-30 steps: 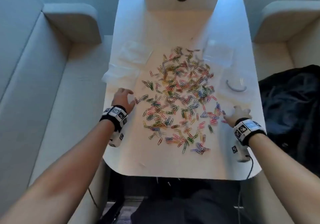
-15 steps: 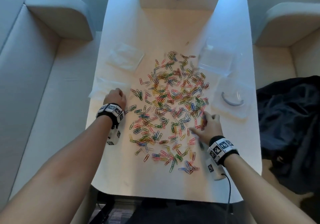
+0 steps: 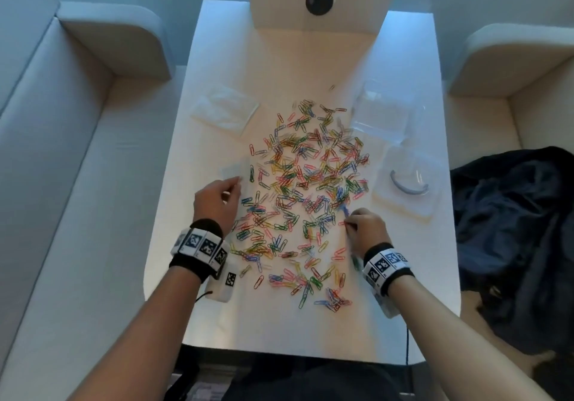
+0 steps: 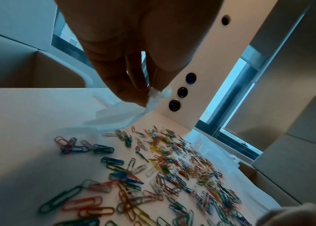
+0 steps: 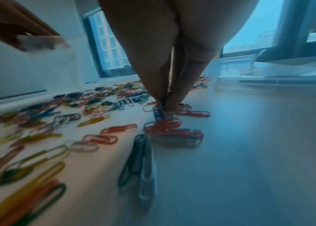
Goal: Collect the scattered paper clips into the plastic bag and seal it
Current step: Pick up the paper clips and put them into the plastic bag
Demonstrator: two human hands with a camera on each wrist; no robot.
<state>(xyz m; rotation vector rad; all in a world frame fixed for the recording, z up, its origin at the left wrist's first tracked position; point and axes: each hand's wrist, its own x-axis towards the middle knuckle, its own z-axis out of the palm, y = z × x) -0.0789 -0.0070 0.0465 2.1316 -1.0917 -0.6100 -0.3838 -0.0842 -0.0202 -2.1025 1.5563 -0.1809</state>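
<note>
Several coloured paper clips [image 3: 304, 189] lie scattered over the middle of the white table [image 3: 279, 329]. At the pile's left edge my left hand [image 3: 236, 183] pinches a corner of a clear plastic bag [image 3: 233, 169]. In the left wrist view my left hand [image 4: 149, 94] holds the bag [image 4: 118, 117] lifted, and it hangs crumpled down to the table. On the pile's right edge my right hand [image 3: 347, 219] pinches paper clips; in the right wrist view its fingertips [image 5: 164, 105] are closed on a blue clip just off the surface, amid other clips [image 5: 95, 107].
A second flat clear bag [image 3: 223, 110] lies at the back left of the table. Clear plastic boxes [image 3: 385, 111] and a lid with a grey curved piece [image 3: 407, 186] sit on the right. A dark jacket [image 3: 512, 229] lies on the right seat.
My right hand has moved left from the table's right side into the pile and pinched clips. My left hand has taken the bag's corner and drawn it toward the pile.
</note>
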